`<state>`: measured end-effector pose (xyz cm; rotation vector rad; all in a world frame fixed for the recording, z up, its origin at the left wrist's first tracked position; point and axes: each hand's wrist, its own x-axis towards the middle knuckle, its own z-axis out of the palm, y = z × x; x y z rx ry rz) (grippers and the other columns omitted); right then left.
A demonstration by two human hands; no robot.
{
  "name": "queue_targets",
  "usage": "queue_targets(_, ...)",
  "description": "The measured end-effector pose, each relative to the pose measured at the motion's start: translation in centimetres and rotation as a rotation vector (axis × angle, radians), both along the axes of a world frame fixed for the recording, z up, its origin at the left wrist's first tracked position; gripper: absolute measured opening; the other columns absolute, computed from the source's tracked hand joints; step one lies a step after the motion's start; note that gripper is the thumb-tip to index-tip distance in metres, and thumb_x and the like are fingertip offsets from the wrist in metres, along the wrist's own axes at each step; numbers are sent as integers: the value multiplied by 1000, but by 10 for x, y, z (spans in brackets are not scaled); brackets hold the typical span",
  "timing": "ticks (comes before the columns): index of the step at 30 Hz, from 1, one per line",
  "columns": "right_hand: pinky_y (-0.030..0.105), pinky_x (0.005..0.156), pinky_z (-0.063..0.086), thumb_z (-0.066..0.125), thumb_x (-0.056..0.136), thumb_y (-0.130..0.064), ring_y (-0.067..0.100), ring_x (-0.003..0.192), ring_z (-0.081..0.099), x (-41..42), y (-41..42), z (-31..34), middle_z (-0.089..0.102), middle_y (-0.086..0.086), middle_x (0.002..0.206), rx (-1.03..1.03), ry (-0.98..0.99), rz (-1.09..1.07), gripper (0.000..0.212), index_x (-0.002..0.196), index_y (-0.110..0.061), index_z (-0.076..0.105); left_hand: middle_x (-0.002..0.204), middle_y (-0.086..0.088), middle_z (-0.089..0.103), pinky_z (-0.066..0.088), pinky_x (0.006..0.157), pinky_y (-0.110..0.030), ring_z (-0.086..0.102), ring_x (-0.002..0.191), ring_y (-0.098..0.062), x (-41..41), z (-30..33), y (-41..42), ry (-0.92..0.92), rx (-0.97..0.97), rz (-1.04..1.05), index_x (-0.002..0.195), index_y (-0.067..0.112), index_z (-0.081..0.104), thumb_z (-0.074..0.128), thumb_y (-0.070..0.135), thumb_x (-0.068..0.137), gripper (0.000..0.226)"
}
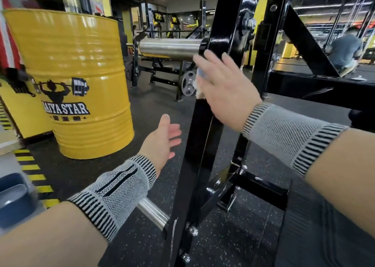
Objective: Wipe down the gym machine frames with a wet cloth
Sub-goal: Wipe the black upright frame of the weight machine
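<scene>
Our left hand [162, 142] hangs spread and empty left of the black frame [199, 145]. Our right hand [225, 90] presses the cloth [199, 84] flat against that frame. Just beyond juts a steel sleeve [168, 47]; far left stands a yellow drum [77, 73].
</scene>
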<state>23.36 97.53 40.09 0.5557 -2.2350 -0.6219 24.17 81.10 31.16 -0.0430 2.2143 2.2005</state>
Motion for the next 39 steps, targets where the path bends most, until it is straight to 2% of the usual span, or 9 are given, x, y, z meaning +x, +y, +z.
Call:
queue_targets(6, 39, 69, 36, 21, 87, -18, 28, 95, 50, 29, -11, -89, 56, 9, 112, 74, -104, 105, 44, 102, -15, 63, 125, 5, 61, 44, 98, -42, 60, 107, -11, -1, -3, 9, 17, -10, 10, 126, 21, 58, 23, 55, 100, 55)
queue_targets(10, 38, 73, 38, 16, 85, -21, 25, 95, 48, 36, -9, -101, 61, 2, 102, 227, -182, 216, 52, 88, -19, 67, 123, 7, 62, 45, 92, -39, 60, 106, -10, 1, -9, 9, 36, -22, 11, 121, 25, 59, 24, 55, 99, 51)
queue_targets(15, 38, 79, 43, 57, 86, -23, 28, 100, 47, -7, 3, -42, 56, 2, 122, -394, 253, -3, 26, 110, -14, 65, 133, 10, 54, 41, 101, -39, 56, 113, -8, -1, -15, 8, 65, -89, -5, 135, 26, 52, 25, 51, 101, 50)
queue_targets(18, 24, 93, 47, 53, 92, -18, 13, 109, 53, 17, -13, -98, 53, 2, 131, -1073, -19, 232, 35, 127, -17, 58, 138, 15, 48, 34, 112, -34, 50, 121, -2, -1, -12, 13, 219, -211, -32, 143, 31, 41, 40, 42, 100, 44)
queue_targets(21, 21, 93, 40, 49, 93, -10, 13, 112, 54, 27, -20, -146, 56, -1, 129, -1244, -142, 139, 34, 126, -14, 59, 130, 24, 49, 33, 103, -14, 49, 116, 7, 2, -2, 26, 275, -279, -87, 142, 39, 40, 50, 33, 98, 45)
queue_targets(24, 24, 77, 44, 41, 96, -11, 15, 84, 55, 2, -5, -115, 61, -1, 102, -1520, -282, -92, 28, 115, -13, 61, 101, 32, 65, 45, 100, -27, 60, 102, 7, -4, -5, 29, 305, -389, -66, 109, 64, 48, 55, 33, 94, 35)
queue_targets(28, 19, 82, 44, 39, 95, -5, 9, 89, 54, -1, -13, -76, 57, -7, 104, -1461, -118, 211, 24, 103, -15, 59, 92, 30, 63, 45, 95, -28, 62, 102, -1, -9, -10, 29, 343, -522, -15, 123, 58, 44, 61, 33, 91, 44)
queue_targets(31, 18, 64, 41, 36, 96, -8, 11, 73, 51, -7, 2, -82, 54, -5, 86, -1581, -268, 19, 24, 88, -17, 56, 100, 23, 68, 47, 99, -36, 64, 101, 0, -10, -11, 30, 340, -502, -29, 128, 52, 46, 61, 37, 88, 45)
queue_targets(39, 13, 83, 37, 39, 98, -10, 3, 102, 49, 17, -19, -143, 46, -8, 133, -1530, -342, 142, 41, 137, -23, 40, 98, 20, 71, 50, 95, -34, 65, 97, 0, -15, -12, 26, 387, -552, -80, 111, 57, 54, 59, 35, 90, 31)
